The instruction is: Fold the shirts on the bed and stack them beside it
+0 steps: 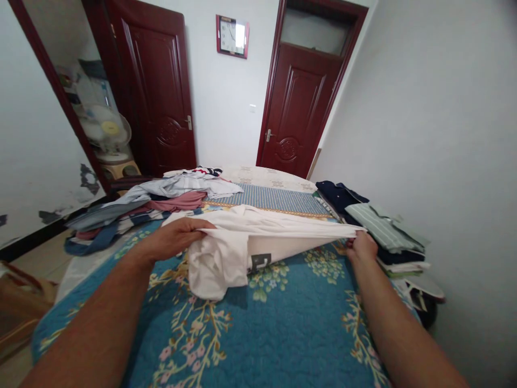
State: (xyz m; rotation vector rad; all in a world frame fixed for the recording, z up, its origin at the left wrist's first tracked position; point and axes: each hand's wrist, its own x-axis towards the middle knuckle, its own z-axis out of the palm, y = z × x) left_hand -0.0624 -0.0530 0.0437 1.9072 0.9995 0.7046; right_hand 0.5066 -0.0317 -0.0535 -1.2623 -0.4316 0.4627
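Now, w/ fingers of left hand [177, 238] & right hand [362, 247] both pinched on the white shirt [266, 233], best hold its edge taut & level over the bed [291, 328].

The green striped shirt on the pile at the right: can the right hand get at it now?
Probably yes. The right hand is just beside the green striped shirt, which lies uncovered atop its pile, nothing between them; however, that hand now grips an edge of the white garment.
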